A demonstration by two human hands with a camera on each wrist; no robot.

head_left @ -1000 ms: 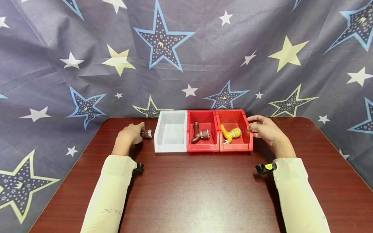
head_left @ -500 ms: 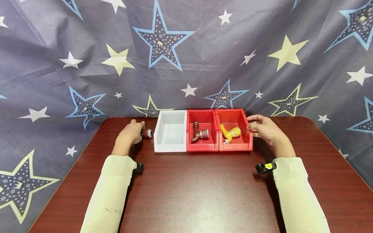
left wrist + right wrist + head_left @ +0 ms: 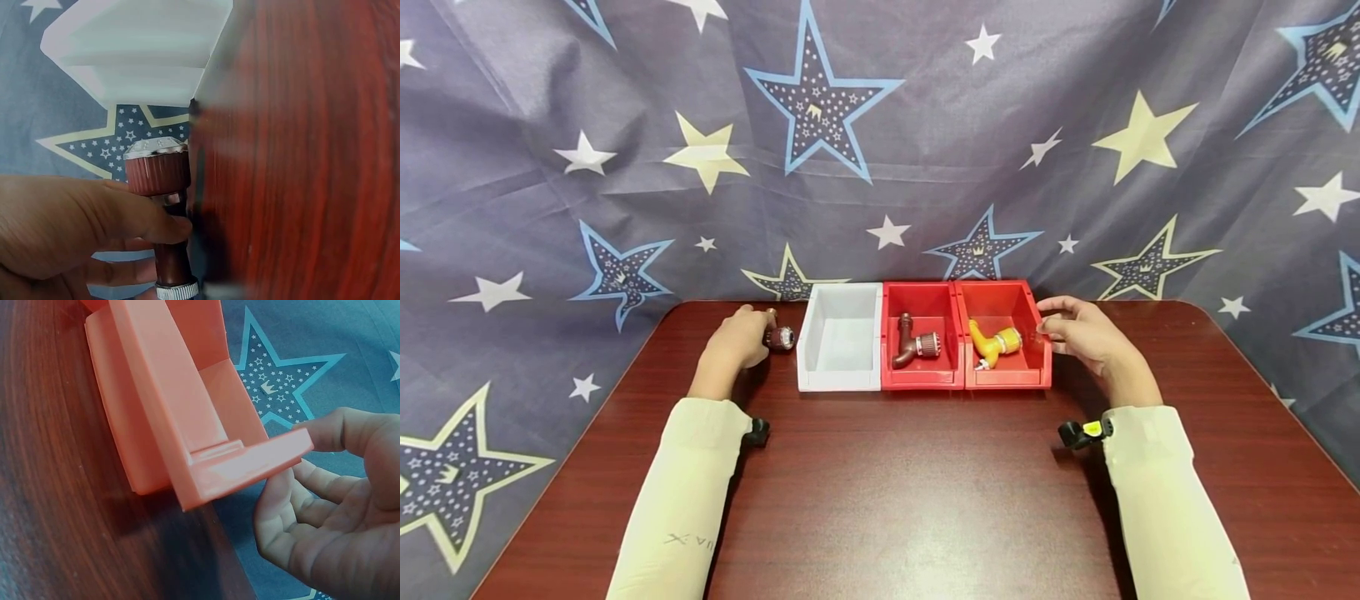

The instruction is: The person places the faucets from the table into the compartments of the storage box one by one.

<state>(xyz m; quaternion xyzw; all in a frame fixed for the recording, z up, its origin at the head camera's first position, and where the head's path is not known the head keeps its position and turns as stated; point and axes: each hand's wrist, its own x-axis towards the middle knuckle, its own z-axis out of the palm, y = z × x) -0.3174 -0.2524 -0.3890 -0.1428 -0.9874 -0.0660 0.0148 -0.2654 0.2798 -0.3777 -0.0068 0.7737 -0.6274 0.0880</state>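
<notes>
At the table's left, my left hand [image 3: 739,337] grips a dark brown plastic tap [image 3: 780,337] with a ribbed knob and silver cap. In the left wrist view the thumb lies across the tap's body [image 3: 172,250], below its knob, with fingers behind. My right hand [image 3: 1086,335] pinches the side rim of the right-hand red bin [image 3: 1007,379] between thumb and fingers, also plain in the right wrist view. Inside that bin lies a yellow tap [image 3: 996,343]. Another brown tap [image 3: 917,343] lies in the middle red bin [image 3: 922,380].
A white bin [image 3: 838,382] stands left of the two red ones, in one row, with the held tap just left of it. The bins stand near the table's [image 3: 895,492] back edge, before a star-patterned curtain [image 3: 925,167].
The brown tap in my left hand has turned and risen slightly, showing more of itself, as the fingers shift round it. My right hand stays at the red bin's rim.
</notes>
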